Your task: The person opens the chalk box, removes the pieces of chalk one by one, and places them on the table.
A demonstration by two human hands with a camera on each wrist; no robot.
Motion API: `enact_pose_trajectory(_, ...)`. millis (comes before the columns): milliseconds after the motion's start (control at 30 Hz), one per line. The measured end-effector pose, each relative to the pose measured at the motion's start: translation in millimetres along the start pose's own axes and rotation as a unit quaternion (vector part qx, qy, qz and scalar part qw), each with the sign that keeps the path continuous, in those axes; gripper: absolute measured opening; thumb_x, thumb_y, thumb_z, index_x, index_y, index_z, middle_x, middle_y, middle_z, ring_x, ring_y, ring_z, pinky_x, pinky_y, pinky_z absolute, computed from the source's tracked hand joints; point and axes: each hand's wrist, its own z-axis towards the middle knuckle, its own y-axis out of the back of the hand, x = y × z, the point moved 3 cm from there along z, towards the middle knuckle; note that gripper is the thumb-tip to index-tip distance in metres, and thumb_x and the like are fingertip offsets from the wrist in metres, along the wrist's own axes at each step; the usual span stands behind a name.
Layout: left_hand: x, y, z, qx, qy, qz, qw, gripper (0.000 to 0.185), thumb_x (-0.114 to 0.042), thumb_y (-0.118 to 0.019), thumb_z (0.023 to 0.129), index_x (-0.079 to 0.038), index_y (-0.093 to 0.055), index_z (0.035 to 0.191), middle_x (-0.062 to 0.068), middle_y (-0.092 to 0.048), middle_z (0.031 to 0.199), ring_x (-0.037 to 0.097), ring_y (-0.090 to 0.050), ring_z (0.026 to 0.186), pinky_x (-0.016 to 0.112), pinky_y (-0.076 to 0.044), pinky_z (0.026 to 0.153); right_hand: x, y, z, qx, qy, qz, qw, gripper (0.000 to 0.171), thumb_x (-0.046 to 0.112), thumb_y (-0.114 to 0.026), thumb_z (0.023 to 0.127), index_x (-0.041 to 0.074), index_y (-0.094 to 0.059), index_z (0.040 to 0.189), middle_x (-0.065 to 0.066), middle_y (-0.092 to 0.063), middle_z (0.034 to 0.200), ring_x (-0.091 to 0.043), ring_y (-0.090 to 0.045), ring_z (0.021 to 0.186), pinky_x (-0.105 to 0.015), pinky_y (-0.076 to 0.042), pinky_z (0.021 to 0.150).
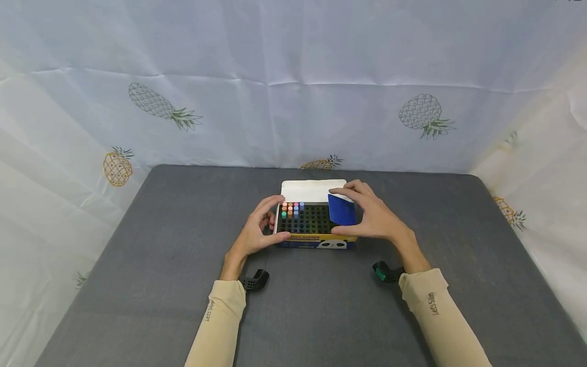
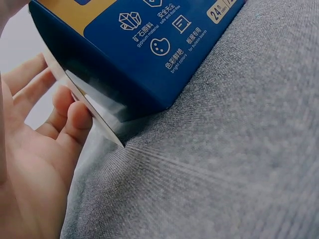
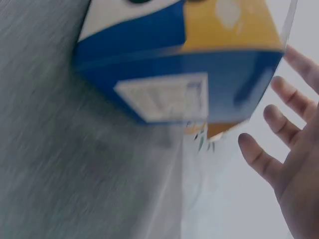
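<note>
A blue and yellow chalk box stands with its white lid flap folded back. Inside is a black holder with rows of holes. Colored chalk sticks fill several holes at its back left corner. My left hand grips the box's left end, thumb at the front rim; two fingertips press the side flap in the left wrist view. My right hand spans the right end with fingers extended and spread. Its index fingertip reaches the raised blue flap, its thumb the front edge.
The box rests on a grey cloth-covered table. Behind the table hangs a white curtain with pineapple prints. Black wrist straps stick out inward from both wrists, low over the tabletop.
</note>
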Motion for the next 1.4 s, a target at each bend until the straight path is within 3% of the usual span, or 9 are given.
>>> enact_pose_trajectory(200,1.0,-0.9,-0.7,0.005,-0.003,-0.001,1.0000,0.077,-0.009,-0.082,0.085,0.003,-0.044,0.151,0.019,-0.038,0.154,0.023,-0.040,0.075,0.030,-0.041,0.066,8,-2,7,0.006,-0.001,-0.028,1.000,0.074,0.044,-0.083,0.081,0.023,-0.057,0.147,-0.007,-0.051,0.141,-0.028,-0.043,0.130,-0.059,-0.049,0.098)
enact_pose_trajectory(367,1.5,0.2,-0.6,0.002,0.000,0.001,1.0000,0.077,-0.011,-0.082,0.086,0.000,-0.044,0.152,0.018,-0.038,0.154,0.023,-0.040,0.075,0.030,-0.040,0.067,8,3,6,-0.004,0.003,-0.015,1.000,0.068,0.039,-0.081,0.084,0.020,-0.058,0.145,-0.009,-0.054,0.140,-0.031,-0.045,0.131,-0.063,-0.043,0.101)
enact_pose_trajectory(533,-0.3,0.6,-0.1,0.000,-0.004,0.007,1.0000,0.077,-0.004,-0.081,0.084,0.000,-0.044,0.151,0.020,-0.038,0.154,0.026,-0.039,0.074,0.031,-0.041,0.066,8,14,2,-0.017,0.013,0.003,1.000,0.066,0.034,-0.081,0.085,0.015,-0.059,0.144,-0.010,-0.056,0.136,-0.032,-0.046,0.131,-0.066,-0.038,0.106)
enact_pose_trajectory(833,-1.0,0.5,1.6,-0.002,-0.013,0.004,0.9999,0.080,0.007,-0.081,0.079,0.006,-0.044,0.149,0.025,-0.037,0.154,0.034,-0.039,0.073,0.036,-0.040,0.065,-8,36,-17,-0.055,0.026,0.021,0.998,0.062,0.018,-0.079,0.087,0.012,-0.056,0.145,-0.013,-0.056,0.134,-0.036,-0.052,0.122,-0.058,-0.042,0.102)
enact_pose_trajectory(1033,-1.0,0.8,1.6,0.001,-0.004,0.006,1.0000,0.077,-0.001,-0.081,0.083,0.000,-0.046,0.151,0.021,-0.038,0.155,0.026,-0.040,0.074,0.031,-0.041,0.066,-30,48,-40,-0.082,0.034,0.022,0.996,0.060,0.006,-0.075,0.086,0.008,-0.055,0.143,-0.009,-0.057,0.130,-0.008,-0.049,0.111,-0.041,-0.043,0.094)
enact_pose_trajectory(1100,-0.6,1.5,1.6,0.001,-0.003,0.006,1.0000,0.076,-0.007,-0.082,0.084,-0.001,-0.046,0.151,0.020,-0.038,0.155,0.025,-0.040,0.074,0.030,-0.041,0.066,-37,50,-46,-0.086,0.031,0.023,0.996,0.060,0.003,-0.075,0.085,0.008,-0.055,0.141,-0.008,-0.056,0.129,-0.004,-0.047,0.108,-0.038,-0.043,0.092)
enact_pose_trajectory(1233,0.9,2.5,1.1,0.000,-0.001,0.008,1.0000,0.076,-0.019,-0.083,0.086,-0.004,-0.047,0.151,0.018,-0.038,0.156,0.023,-0.041,0.074,0.029,-0.041,0.067,-50,48,-54,-0.077,0.017,0.023,0.997,0.057,0.003,-0.076,0.083,0.005,-0.057,0.136,-0.013,-0.056,0.128,-0.018,-0.048,0.107,-0.047,-0.043,0.091)
enact_pose_trajectory(1400,-0.1,1.3,1.0,0.001,0.003,0.008,1.0000,0.076,-0.011,-0.083,0.085,-0.004,-0.046,0.151,0.019,-0.038,0.156,0.025,-0.041,0.074,0.029,-0.041,0.067,-63,39,-59,-0.054,-0.009,0.016,0.998,0.055,0.010,-0.080,0.082,0.007,-0.060,0.133,-0.014,-0.057,0.129,-0.031,-0.049,0.113,-0.061,-0.042,0.091)
